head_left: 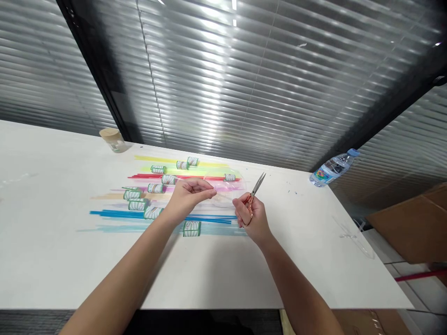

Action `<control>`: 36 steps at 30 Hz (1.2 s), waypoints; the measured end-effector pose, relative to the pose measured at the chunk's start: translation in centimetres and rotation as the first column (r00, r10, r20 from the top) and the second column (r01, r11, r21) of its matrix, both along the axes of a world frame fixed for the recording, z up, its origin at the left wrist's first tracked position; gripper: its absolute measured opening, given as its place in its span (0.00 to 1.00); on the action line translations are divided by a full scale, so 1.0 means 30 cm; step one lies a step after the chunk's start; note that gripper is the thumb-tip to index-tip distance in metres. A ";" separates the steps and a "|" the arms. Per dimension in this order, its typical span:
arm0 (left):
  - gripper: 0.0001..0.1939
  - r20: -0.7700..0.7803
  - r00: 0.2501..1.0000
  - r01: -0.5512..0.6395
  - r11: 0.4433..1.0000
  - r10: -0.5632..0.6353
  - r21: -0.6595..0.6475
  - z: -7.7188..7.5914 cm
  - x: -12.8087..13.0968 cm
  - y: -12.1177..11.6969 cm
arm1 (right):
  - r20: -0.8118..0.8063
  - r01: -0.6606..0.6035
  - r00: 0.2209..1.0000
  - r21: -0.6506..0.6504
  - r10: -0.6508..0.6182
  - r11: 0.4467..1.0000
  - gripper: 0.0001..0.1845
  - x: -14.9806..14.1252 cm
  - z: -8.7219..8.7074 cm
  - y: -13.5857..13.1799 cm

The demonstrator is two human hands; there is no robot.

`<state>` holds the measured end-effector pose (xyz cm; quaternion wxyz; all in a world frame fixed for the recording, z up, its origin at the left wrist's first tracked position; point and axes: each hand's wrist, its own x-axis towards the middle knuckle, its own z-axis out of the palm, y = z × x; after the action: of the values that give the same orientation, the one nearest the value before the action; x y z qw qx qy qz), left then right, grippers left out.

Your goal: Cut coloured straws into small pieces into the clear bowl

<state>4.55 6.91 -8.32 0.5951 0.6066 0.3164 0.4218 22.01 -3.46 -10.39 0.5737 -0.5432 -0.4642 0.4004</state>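
Note:
My right hand point(254, 218) is closed around a small pair of scissors point(257, 184). Their rose-gold handles rest in the palm and the silver blades point up and away. My left hand point(190, 195) is raised over the table, thumb and fingertips pinched together. A thin clear thread point(224, 196) seems to run from that pinch towards the right fingers; it is faint. Beneath the hands lie bundles of thin coloured sticks, among them blue ones point(115, 214), red ones point(146, 176) and yellow ones point(153, 159). Green-and-white paper labels point(192, 228) wrap them.
At the back left of the white table point(52, 232) stands a jar with a tan lid point(113, 139). A water bottle with a blue cap point(331, 170) leans at the back right. A clear loop point(356, 242) lies near the right edge. Cardboard point(412, 223) stands beyond it.

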 end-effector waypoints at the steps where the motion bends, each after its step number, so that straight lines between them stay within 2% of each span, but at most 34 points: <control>1: 0.11 0.001 1.000 -0.003 1.000 0.003 -0.006 -0.002 -0.004 0.006 | 0.009 0.006 1.000 0.002 -0.006 1.000 0.22 -0.001 0.000 0.001; 14: 0.11 -0.012 0.999 0.039 0.999 -0.039 0.004 -0.021 -0.023 0.041 | 0.065 0.009 0.998 -0.019 -0.008 1.000 0.23 -0.004 -0.013 0.006; 21: 0.10 0.036 0.998 0.061 0.997 -0.059 -0.056 -0.025 -0.024 0.049 | 0.069 -0.009 0.998 -0.005 0.009 1.000 0.24 -0.006 -0.003 0.004; 23: 0.11 0.062 0.998 0.022 0.996 -0.017 -0.089 -0.019 -0.026 0.054 | 0.067 -0.005 0.998 -0.026 0.007 1.000 0.25 -0.004 0.004 0.003; 26: 0.14 0.170 0.979 -0.086 0.981 0.116 -0.174 -0.005 -0.034 0.065 | 0.052 -0.011 0.999 -0.079 0.015 0.997 0.27 -0.002 0.015 0.000; 28: 0.16 0.236 0.954 -0.135 0.968 0.184 -0.211 0.003 -0.038 0.070 | 0.039 -0.053 0.998 -0.109 0.057 0.993 0.27 -0.003 0.020 -0.005; 30: 0.16 0.262 0.944 -0.147 0.965 0.202 -0.216 0.008 -0.038 0.069 | 0.027 -0.125 0.991 -0.154 0.130 0.980 0.27 -0.010 0.023 -0.011; 33: 0.15 0.270 0.946 -0.126 0.970 0.180 -0.207 0.008 -0.031 0.058 | 0.009 -0.225 0.972 -0.237 0.234 0.945 0.26 -0.026 0.020 -0.018; 36: 0.13 0.237 0.962 -0.090 0.980 0.132 -0.179 0.002 -0.022 0.044 | -0.013 -0.273 0.960 -0.264 0.280 0.925 0.25 -0.036 0.011 -0.020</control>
<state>3.89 8.24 -8.26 0.6538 0.4785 0.3072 0.4992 20.93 -4.07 -10.06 0.4284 -0.5486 -0.4860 0.5284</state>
